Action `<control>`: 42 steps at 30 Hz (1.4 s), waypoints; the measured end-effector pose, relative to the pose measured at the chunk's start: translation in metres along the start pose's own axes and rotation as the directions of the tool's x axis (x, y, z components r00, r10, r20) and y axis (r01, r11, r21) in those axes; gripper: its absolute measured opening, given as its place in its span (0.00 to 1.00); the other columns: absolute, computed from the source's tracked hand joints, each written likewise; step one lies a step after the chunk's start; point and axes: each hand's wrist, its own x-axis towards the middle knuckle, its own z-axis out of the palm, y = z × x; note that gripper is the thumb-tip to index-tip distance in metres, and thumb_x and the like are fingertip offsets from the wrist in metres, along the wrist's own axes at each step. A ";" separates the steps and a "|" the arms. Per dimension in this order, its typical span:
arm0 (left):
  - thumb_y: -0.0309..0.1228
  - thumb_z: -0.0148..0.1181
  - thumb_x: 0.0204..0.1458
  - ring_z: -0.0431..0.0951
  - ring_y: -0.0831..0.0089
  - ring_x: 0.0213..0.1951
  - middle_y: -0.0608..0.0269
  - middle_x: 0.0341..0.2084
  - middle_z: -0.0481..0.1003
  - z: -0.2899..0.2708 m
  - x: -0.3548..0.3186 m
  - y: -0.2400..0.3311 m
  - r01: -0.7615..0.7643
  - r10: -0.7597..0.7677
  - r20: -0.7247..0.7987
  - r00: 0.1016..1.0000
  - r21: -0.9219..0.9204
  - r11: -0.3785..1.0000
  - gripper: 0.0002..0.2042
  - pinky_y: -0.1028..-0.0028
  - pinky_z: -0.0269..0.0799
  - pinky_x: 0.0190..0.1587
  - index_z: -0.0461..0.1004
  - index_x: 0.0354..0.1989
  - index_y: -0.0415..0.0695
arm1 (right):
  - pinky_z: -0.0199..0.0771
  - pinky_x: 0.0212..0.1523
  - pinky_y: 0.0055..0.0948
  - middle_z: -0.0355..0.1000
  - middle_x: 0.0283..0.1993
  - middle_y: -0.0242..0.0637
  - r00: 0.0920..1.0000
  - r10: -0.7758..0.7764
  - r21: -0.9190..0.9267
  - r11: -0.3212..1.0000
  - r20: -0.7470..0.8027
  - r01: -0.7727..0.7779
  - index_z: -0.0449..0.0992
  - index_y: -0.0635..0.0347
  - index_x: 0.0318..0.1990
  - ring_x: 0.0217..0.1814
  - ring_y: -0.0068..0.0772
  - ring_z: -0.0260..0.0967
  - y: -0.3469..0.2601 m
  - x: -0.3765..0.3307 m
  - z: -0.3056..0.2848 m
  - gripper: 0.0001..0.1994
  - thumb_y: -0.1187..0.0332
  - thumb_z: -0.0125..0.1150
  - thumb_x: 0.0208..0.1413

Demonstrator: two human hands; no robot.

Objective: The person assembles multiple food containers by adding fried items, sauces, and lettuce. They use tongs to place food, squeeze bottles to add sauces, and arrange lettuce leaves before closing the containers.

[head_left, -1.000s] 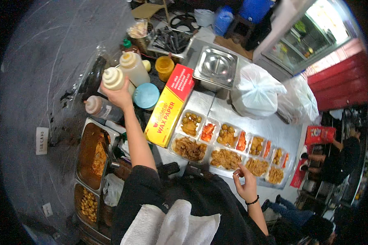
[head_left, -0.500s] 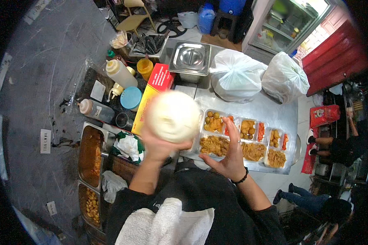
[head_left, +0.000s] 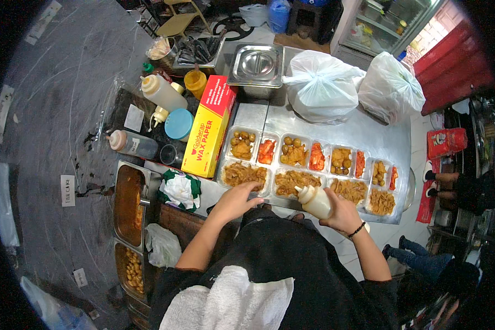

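Right hand (head_left: 344,212) wraps a soft, likely squeezable cream sauce bottle (head_left: 315,200), gripped mid-body, nozzle tilted over the meal trays (head_left: 313,170); left hand (head_left: 235,199) rests fingers-down on the nearest tray's rim.

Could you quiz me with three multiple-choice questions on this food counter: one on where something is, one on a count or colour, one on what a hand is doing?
1. Where does the yellow and red box lie?
A. left of the meal trays
B. on the white bags
C. on the floor

2. How many meal trays stand in the row?
A. two
B. four
C. six

3. What does the right hand hold?
A. a spoon
B. a squeeze bottle
C. nothing

Answers: 1 A, it borders the leftmost tray. 2 B, four divided trays sit side by side. 3 B, its fingers wrap the pale bottle.
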 end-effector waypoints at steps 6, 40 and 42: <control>0.44 0.57 0.51 0.73 0.51 0.47 0.44 0.44 0.73 0.007 -0.013 -0.009 0.076 -0.077 0.008 0.997 0.105 0.992 0.24 0.59 0.69 0.48 0.67 0.50 0.38 | 0.74 0.36 0.46 0.72 0.35 0.50 0.995 0.030 -0.150 0.989 0.092 -0.016 0.61 0.52 0.59 0.37 0.54 0.73 -0.007 0.017 0.004 0.43 0.49 0.70 0.31; 0.43 0.58 0.50 0.74 0.51 0.44 0.47 0.43 0.74 0.007 -0.041 -0.018 0.035 -0.015 -0.147 0.989 0.139 0.990 0.24 0.59 0.70 0.46 0.68 0.51 0.39 | 0.73 0.32 0.43 0.74 0.31 0.44 0.999 0.032 -0.502 0.865 0.040 -0.007 0.67 0.52 0.49 0.34 0.46 0.74 -0.014 0.025 -0.029 0.27 0.62 0.63 0.35; 0.43 0.59 0.50 0.75 0.51 0.44 0.47 0.42 0.74 0.008 -0.040 -0.011 0.043 -0.024 -0.126 0.992 0.151 0.988 0.24 0.59 0.70 0.45 0.68 0.51 0.39 | 0.73 0.31 0.42 0.74 0.30 0.43 0.999 0.018 -0.510 0.860 0.034 0.002 0.67 0.51 0.49 0.34 0.46 0.74 -0.007 0.020 -0.031 0.27 0.62 0.63 0.35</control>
